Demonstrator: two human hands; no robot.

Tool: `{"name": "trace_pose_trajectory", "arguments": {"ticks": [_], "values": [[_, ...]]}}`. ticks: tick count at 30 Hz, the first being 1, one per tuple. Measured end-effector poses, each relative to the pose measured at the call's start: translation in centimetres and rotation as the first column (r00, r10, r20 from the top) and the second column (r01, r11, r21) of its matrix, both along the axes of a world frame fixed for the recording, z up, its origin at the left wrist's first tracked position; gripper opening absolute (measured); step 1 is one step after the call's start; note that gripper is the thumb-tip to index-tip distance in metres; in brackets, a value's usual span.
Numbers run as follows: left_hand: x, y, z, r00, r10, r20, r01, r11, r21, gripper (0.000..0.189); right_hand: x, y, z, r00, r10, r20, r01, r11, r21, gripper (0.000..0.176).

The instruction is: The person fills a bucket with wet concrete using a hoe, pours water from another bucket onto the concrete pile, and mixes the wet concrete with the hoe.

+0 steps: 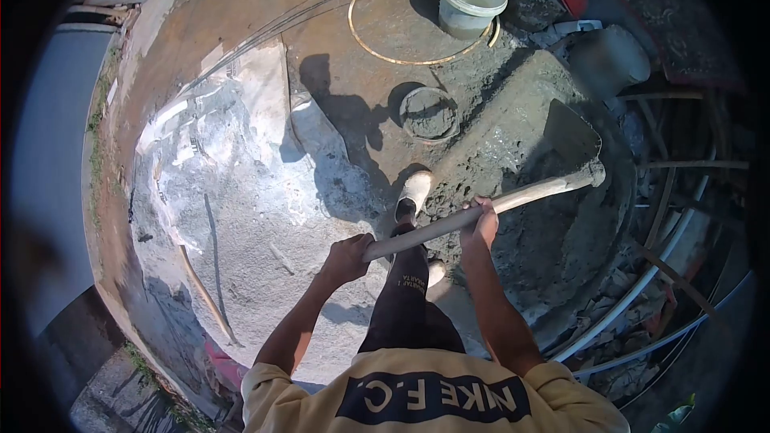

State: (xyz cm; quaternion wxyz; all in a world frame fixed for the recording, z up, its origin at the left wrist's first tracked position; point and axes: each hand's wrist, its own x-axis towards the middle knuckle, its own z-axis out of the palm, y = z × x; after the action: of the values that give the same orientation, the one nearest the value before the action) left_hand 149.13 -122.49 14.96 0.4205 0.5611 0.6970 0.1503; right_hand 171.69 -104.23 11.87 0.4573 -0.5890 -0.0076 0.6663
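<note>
A hoe with a long wooden handle slants across in front of me. My left hand wraps round the butt end of the handle. Farther up, my right hand grips it closer to the blade. The broad, dull hoe blade is at the right, over wet grey mortar that spreads beneath it. A small bucket filled with mortar stands just beyond my feet. One pale shoe is at the edge of the mortar.
To the left lies a pale heap of dry sand or cement with torn sacking and a thin stick on it. Ahead are a white bucket and a looped yellow hose. Poles and pipes line the right side.
</note>
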Motion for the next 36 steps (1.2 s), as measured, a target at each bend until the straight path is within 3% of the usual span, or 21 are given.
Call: {"name": "trace_pose_trajectory", "arguments": {"ticks": [2,4,6,7,8,10,12,13,14,16,18,19,22,23,25,27,30,31,33,34,36], "values": [[5.2,0.7,1.1,0.993,-0.064,0.101,0.064,0.998,-0.001,0.032,6.4,0.4,-2.0,0.993,0.012,0.117,-0.030,0.987,0.156,0.019],[11.3,0.7,0.7,0.978,-0.070,0.196,0.073,0.997,-0.007,0.045,10.9,0.0,-0.2,0.957,0.050,0.285,-0.118,0.967,0.226,0.035],[18.1,0.8,-0.9,0.977,-0.039,0.210,0.051,0.997,-0.053,0.044,17.7,-3.9,-1.0,0.831,0.210,0.516,-0.324,0.935,0.141,0.044],[21.1,1.3,-2.8,0.976,-0.015,0.218,0.039,0.994,-0.107,0.045,19.4,-6.8,0.5,0.764,0.204,0.612,-0.242,0.970,-0.022,0.042],[24.1,1.0,-5.2,0.972,0.007,0.234,0.036,0.983,-0.179,0.047,23.1,-10.9,0.8,0.752,0.190,0.631,-0.205,0.977,-0.050,0.042],[29.1,1.0,-10.0,0.966,0.073,0.248,0.010,0.948,-0.319,0.045,31.6,-19.2,-0.3,0.614,0.328,0.718,-0.362,0.925,-0.113,0.040],[31.6,1.1,-10.8,0.933,0.194,0.305,-0.042,0.896,-0.442,0.040,38.9,-29.4,0.1,0.602,0.434,0.670,-0.308,0.901,-0.306,0.036],[33.4,1.0,-12.7,0.938,0.238,0.251,-0.051,0.813,-0.580,0.035,39.0,-33.6,3.3,0.519,0.407,0.752,-0.266,0.913,-0.310,0.029],[34.5,0.9,-14.5,0.950,0.232,0.208,-0.040,0.753,-0.657,0.028,44.8,-40.6,1.5,0.565,0.438,0.699,-0.269,0.899,-0.346,0.028],[38.7,-2.9,-29.3,0.722,0.608,0.330,-0.104,0.567,-0.817,0.013,45.4,-48.8,6.0,0.580,0.430,0.692,0.040,0.833,-0.552,0.029],[34.8,-1.9,-23.0,0.730,0.529,0.434,0.075,0.569,-0.819,0.013,45.9,-55.0,8.3,0.602,0.399,0.692,0.269,0.714,-0.646,0.029],[35.4,-3.1,-24.5,0.624,0.649,0.435,-0.015,0.566,-0.824,0.006,45.3,-57.0,9.4,0.616,0.368,0.696,0.367,0.649,-0.667,0.028],[35.3,-3.8,-23.9,0.613,0.707,0.351,-0.105,0.513,-0.852,0.012,45.1,-62.6,6.8,0.673,0.229,0.703,0.439,0.642,-0.629,0.028],[34.8,-3.9,-23.6,0.675,0.638,0.371,-0.072,0.557,-0.827,0.021,43.6,-61.9,6.2,0.684,0.206,0.700,0.450,0.637,-0.626,0.028],[34.2,-3.6,-21.3,0.740,0.560,0.372,-0.069,0.613,-0.787,0.025,40.7,-57.6,3.9,0.723,0.250,0.645,0.302,0.725,-0.619,0.026],[33.6,-2.8,-17.9,0.828,0.450,0.335,-0.088,0.694,-0.715,0.041,38.3,-53.2,-0.2,0.794,0.200,0.574,0.118,0.876,-0.468,0.028],[32.8,-3.5,-16.2,0.909,0.280,0.309,-0.079,0.842,-0.533,0.063,31.0,-40.2,-0.7,0.821,0.244,0.516,-0.091,0.948,-0.304,0.033],[32.5,-3.4,-15.9,0.916,0.260,0.306,-0.066,0.850,-0.522,0.063,28.3,-35.9,0.5,0.831,0.242,0.501,-0.142,0.963,-0.230,0.032],[32.1,-2.8,-15.1,0.979,-0.028,0.201,0.091,0.947,-0.307,0.058,24.5,-30.3,1.7,0.814,0.304,0.495,-0.299,0.950,-0.091,0.032],[32.0,-2.3,-15.0,0.979,-0.047,0.196,0.105,0.948,-0.299,0.058,23.1,-29.0,2.2,0.821,0.286,0.494,-0.284,0.955,-0.081,0.032],[31.8,-0.9,-15.5,0.971,-0.131,0.198,0.186,0.938,-0.293,0.045,21.0,-26.4,3.1,0.796,0.328,0.508,-0.406,0.913,0.046,0.032]]}}
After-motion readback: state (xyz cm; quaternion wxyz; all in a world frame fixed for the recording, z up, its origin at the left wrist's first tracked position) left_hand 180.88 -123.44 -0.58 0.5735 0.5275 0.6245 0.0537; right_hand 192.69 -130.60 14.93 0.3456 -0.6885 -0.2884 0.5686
